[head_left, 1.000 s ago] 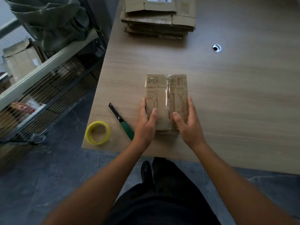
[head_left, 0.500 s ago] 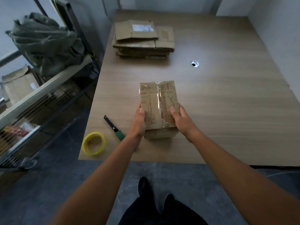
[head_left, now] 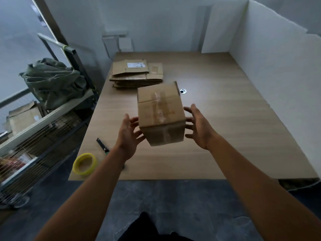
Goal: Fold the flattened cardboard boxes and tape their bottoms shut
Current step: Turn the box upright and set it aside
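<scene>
Both arms reach forward, bare to past the elbow. Left forearm (head_left: 90, 185) runs up from lower left, right forearm (head_left: 251, 171) from lower right, converging. Left hand (head_left: 129, 136) palm faces right and slightly up, thumb raised, fingers (head_left: 134, 121) spread and loosely straight. Right hand (head_left: 199, 126) palm faces left, fingers (head_left: 189, 110) splayed wide, thumb on top. Palms face each other, well apart, box (head_left: 160, 112) between the fingers of both. Left fingertips are at its lower left edge, right fingertips just beside its right face. Contact unclear due to motion blur. Neither hand is curled round anything.
</scene>
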`<state>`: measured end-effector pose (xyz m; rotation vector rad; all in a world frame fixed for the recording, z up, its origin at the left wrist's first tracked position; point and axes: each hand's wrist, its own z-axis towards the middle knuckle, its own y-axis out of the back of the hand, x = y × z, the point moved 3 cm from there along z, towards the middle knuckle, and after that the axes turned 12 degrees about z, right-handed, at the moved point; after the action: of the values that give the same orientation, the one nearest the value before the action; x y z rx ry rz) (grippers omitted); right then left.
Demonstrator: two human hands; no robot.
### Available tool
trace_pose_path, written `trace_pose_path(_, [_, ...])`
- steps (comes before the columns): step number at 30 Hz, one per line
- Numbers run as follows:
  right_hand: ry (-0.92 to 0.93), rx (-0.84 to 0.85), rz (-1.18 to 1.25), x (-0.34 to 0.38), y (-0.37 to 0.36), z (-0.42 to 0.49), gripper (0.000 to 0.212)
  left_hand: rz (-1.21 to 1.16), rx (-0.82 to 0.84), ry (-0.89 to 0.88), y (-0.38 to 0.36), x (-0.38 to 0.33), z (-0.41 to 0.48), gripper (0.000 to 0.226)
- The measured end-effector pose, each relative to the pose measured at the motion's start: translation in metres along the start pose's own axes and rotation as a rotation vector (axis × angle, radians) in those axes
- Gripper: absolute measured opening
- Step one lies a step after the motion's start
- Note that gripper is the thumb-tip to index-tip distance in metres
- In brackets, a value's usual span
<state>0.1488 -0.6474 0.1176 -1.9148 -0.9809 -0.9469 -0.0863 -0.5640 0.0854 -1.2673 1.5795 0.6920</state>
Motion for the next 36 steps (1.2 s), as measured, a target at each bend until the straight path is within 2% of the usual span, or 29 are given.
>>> trace_pose_path(2, [-0.027,0.013,0.009,-0.009,0.005,0.000,0.055,0.031,0.008,0.028,-0.004,0.001,-0.003,0.071])
trace_pose_path(5, [-0.071,0.000,0.038,-0.026,0.008,0.009,0.056,0.097,0.024,0.066,-0.001,0.008,0.002,0.064])
trace_pose_path(10, [-0.087,-0.004,-0.034,-0.056,-0.001,0.037,0.078,0.204,0.060,0.178,0.012,0.030,0.021,0.066])
trace_pose_path(13, [-0.118,-0.023,-0.178,-0.076,-0.009,0.052,0.083,0.311,0.055,0.247,0.018,0.048,0.036,0.069])
trace_pose_path(17, [-0.103,-0.107,-0.332,-0.096,-0.010,0.070,0.058,0.458,-0.027,0.229,0.028,0.066,0.055,0.039])
trace_pose_path(18, [-0.080,-0.152,-0.383,-0.096,-0.008,0.072,0.048,0.451,-0.020,0.222,0.031,0.069,0.058,0.039])
trace_pose_path(20, [-0.015,-0.209,-0.473,-0.095,0.003,0.075,0.038,0.527,-0.002,0.113,0.043,0.072,0.061,0.054])
trace_pose_path(21, [0.006,-0.226,-0.488,-0.094,0.012,0.077,0.039,0.644,-0.007,0.010,0.051,0.074,0.064,0.064])
trace_pose_path(23, [0.000,-0.280,-0.449,-0.098,0.036,0.079,0.049,1.086,-0.029,-0.235,0.068,0.078,0.073,0.078])
trace_pose_path(25, [-0.025,-0.334,-0.507,-0.108,0.054,0.078,0.067,1.551,0.048,-0.429,0.073,0.084,0.082,0.071])
trace_pose_path(26, [-0.016,-0.336,-0.616,-0.114,0.058,0.077,0.075,1.643,0.130,-0.444,0.072,0.084,0.085,0.061])
trace_pose_path(27, [0.022,-0.330,-0.745,-0.119,0.061,0.077,0.081,1.635,0.201,-0.399,0.069,0.082,0.087,0.056])
trace_pose_path(29, [0.207,-0.306,-1.032,-0.117,0.058,0.079,0.081,1.498,0.276,-0.240,0.063,0.077,0.087,0.071])
trace_pose_path(32, [0.489,-0.088,-1.402,-0.100,0.036,0.086,0.068,1.506,0.400,-0.134,0.049,0.075,0.088,0.122])
trace_pose_path(34, [0.459,0.056,-1.547,-0.091,0.019,0.094,0.074,1.549,0.489,-0.057,0.045,0.080,0.090,0.147])
trace_pose_path(36, [0.374,0.047,-1.573,-0.082,0.010,0.106,0.082,1.600,0.497,-0.043,0.044,0.091,0.092,0.160])
